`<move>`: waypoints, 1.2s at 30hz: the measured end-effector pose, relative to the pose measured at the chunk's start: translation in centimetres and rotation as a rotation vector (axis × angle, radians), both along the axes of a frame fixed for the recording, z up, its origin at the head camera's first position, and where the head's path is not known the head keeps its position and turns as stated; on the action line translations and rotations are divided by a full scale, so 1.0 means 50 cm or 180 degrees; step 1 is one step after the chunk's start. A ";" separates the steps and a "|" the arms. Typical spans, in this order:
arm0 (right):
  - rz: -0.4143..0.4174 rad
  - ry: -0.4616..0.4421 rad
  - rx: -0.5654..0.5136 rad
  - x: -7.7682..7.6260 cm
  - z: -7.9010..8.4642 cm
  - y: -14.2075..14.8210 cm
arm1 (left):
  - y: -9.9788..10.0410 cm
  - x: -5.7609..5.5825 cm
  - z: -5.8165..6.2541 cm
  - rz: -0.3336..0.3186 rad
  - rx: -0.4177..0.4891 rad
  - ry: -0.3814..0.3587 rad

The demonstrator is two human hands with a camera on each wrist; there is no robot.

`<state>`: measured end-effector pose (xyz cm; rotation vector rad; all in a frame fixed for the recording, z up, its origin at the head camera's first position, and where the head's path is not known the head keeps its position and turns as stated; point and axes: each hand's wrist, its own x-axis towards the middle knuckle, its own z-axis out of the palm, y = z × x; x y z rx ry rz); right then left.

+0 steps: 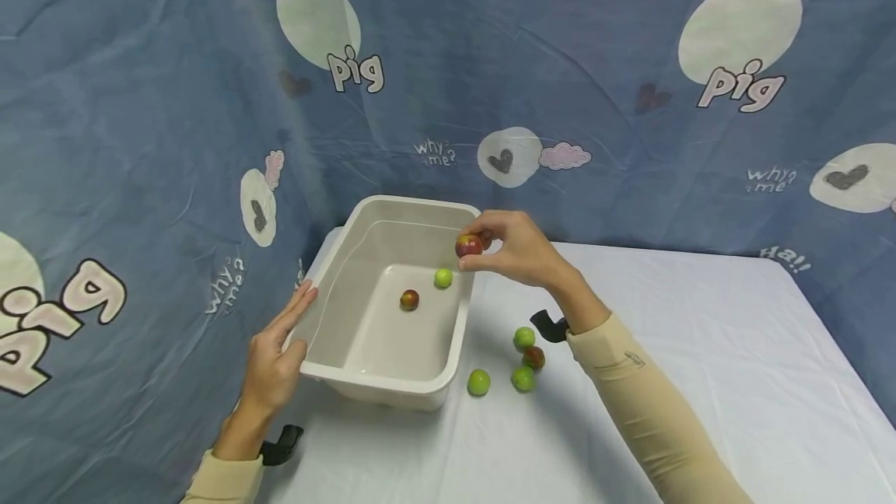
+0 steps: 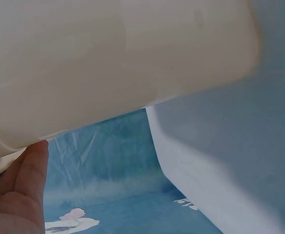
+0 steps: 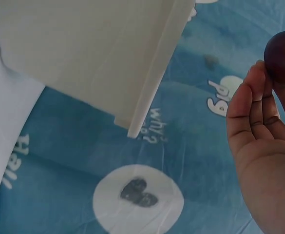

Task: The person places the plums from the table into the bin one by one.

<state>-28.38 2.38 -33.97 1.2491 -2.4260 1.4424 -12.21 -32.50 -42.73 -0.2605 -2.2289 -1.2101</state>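
Observation:
My right hand (image 1: 514, 249) pinches a red plum (image 1: 468, 246) between thumb and fingertips, over the right rim of a white plastic tub (image 1: 458, 333). In the right wrist view the plum (image 3: 282, 59) looks dark and smooth at the right edge. My left hand (image 1: 271, 368) holds the tub's left rim near its front corner, thumb on the rim and fingers along the outside. The left wrist view shows these fingers (image 2: 32, 170) under the rim, beside the tub wall (image 2: 118, 63). Inside the tub lie another reddish plum (image 1: 409, 300) and a small green fruit (image 1: 443, 278).
On the white-covered table (image 1: 672, 317), right of the tub, lie green fruits (image 1: 479, 383) and a reddish plum (image 1: 534, 358), mostly clustered together. A blue printed curtain (image 1: 595, 84) hangs behind the table and along its left side.

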 end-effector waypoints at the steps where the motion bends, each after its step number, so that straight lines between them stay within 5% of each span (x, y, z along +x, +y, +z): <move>1: 0.0011 -0.0002 0.0000 0.000 0.000 -0.003 | 0.000 0.000 0.000 0.0003 -0.0002 0.0008; 22: 0.0213 0.0099 0.0177 -0.007 0.002 -0.055 | 0.004 -0.002 0.001 0.0030 0.0032 0.0051; 36: 0.0163 0.0249 0.0329 -0.007 -0.004 -0.029 | 0.003 0.000 -0.001 0.0021 -0.0005 -0.0016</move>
